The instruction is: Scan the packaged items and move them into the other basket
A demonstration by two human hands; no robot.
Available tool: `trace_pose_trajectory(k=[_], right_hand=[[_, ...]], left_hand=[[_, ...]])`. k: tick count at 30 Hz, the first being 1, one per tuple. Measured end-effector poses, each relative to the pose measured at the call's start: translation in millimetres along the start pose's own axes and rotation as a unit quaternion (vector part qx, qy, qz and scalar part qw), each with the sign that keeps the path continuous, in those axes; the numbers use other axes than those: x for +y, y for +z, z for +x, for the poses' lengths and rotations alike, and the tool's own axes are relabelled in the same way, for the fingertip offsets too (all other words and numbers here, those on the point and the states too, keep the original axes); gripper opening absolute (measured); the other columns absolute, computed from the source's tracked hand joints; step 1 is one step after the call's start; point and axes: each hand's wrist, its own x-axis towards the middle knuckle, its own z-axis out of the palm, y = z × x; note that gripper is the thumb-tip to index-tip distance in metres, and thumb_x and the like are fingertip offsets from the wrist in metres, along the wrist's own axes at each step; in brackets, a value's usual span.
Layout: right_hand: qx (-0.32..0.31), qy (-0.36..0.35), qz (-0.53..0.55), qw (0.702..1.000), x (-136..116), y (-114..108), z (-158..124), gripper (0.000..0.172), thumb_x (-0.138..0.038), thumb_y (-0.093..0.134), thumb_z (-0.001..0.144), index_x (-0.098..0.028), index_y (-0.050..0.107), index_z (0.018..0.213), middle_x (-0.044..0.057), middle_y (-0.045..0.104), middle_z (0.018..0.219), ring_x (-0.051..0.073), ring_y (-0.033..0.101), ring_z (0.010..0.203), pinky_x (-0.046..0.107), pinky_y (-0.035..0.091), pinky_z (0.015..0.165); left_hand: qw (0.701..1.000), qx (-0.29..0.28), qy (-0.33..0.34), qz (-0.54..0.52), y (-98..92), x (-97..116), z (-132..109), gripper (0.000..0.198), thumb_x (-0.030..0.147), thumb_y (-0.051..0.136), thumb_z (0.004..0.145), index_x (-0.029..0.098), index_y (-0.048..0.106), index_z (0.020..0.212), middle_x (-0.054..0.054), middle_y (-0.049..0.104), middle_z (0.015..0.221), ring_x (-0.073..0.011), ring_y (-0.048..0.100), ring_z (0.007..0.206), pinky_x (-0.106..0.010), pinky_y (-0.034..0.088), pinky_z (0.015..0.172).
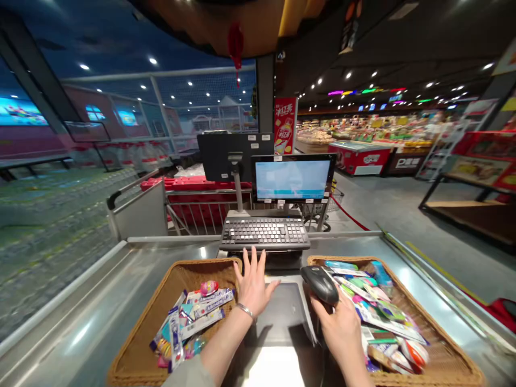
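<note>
My left hand (253, 287), a bracelet at its wrist, is spread with nothing in it, just in front of the black keyboard (264, 232) and beside the right edge of the left wicker basket (137, 333). That basket holds several wrapped sticks (205, 324) and small colourful items. My right hand (341, 322) is wrapped round a black handheld scanner (321, 285), over the left edge of the right wicker basket (455, 352). Packaged items (389, 312) fill much of that basket. Between the hands lies a grey flat panel (284, 306).
A lit monitor (292, 179) stands behind the keyboard, with a dark screen back (213, 156) to its left. The baskets rest on a metal counter (80, 317). Beyond are a metal cart (139, 212), a red freezer (358, 159) and a shelf at right.
</note>
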Motion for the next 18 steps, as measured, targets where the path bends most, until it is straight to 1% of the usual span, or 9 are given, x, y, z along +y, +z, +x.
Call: trace_pose_trajectory(k=[3, 8, 11, 15, 18], right_hand=[[-0.04, -0.011, 0.009, 0.999, -11, 13, -5, 0.052, -0.058, 0.053, 0.077, -0.018, 0.071, 0.104, 0.014, 0.068, 0.114, 0.031, 0.058, 0.116, 0.044, 0.044, 0.099], [-0.072, -0.025, 0.006, 0.997, -23, 35, -13, 0.05, -0.058, 0.053, 0.077, -0.017, 0.072, 0.099, 0.015, 0.069, 0.114, 0.033, 0.057, 0.117, 0.047, 0.043, 0.101], [-0.097, -0.039, 0.005, 0.994, -29, 48, -18, 0.051, -0.06, 0.052, 0.077, -0.017, 0.072, 0.096, 0.016, 0.069, 0.113, 0.034, 0.057, 0.118, 0.05, 0.041, 0.102], [-0.124, -0.055, 0.004, 0.991, -38, 63, -24, 0.051, -0.062, 0.052, 0.078, -0.018, 0.073, 0.089, 0.016, 0.071, 0.108, 0.035, 0.058, 0.116, 0.05, 0.041, 0.102], [-0.145, -0.051, 0.002, 0.988, -43, 72, -28, 0.05, -0.063, 0.053, 0.077, -0.018, 0.073, 0.087, 0.016, 0.071, 0.109, 0.035, 0.058, 0.117, 0.05, 0.04, 0.103]], left_hand=[[0.999, -0.008, -0.03, 0.012, -3.2, -17, -11, 0.081, 0.049, 0.058, 0.086, 0.019, 0.024, 0.153, -0.015, 0.009, 0.163, -0.0392, 0.002, 0.149, -0.071, 0.012, 0.112], [0.997, -0.024, -0.074, 0.019, -2.8, -46, -28, 0.081, 0.048, 0.058, 0.085, 0.019, 0.024, 0.153, -0.015, 0.01, 0.163, -0.0397, 0.003, 0.149, -0.071, 0.012, 0.112], [0.994, -0.032, -0.103, 0.028, 0.0, -66, -39, 0.083, 0.049, 0.058, 0.085, 0.019, 0.023, 0.153, -0.016, 0.01, 0.163, -0.0398, 0.002, 0.149, -0.071, 0.014, 0.112], [0.99, -0.031, -0.13, 0.042, 6.4, -96, -55, 0.083, 0.05, 0.056, 0.085, 0.016, 0.023, 0.153, -0.019, 0.013, 0.162, -0.0392, 0.002, 0.149, -0.069, 0.014, 0.113], [0.985, -0.042, -0.156, 0.059, 11.1, -120, -66, 0.082, 0.049, 0.056, 0.085, 0.013, 0.025, 0.152, -0.021, 0.015, 0.161, -0.0391, 0.002, 0.149, -0.068, 0.014, 0.113]])
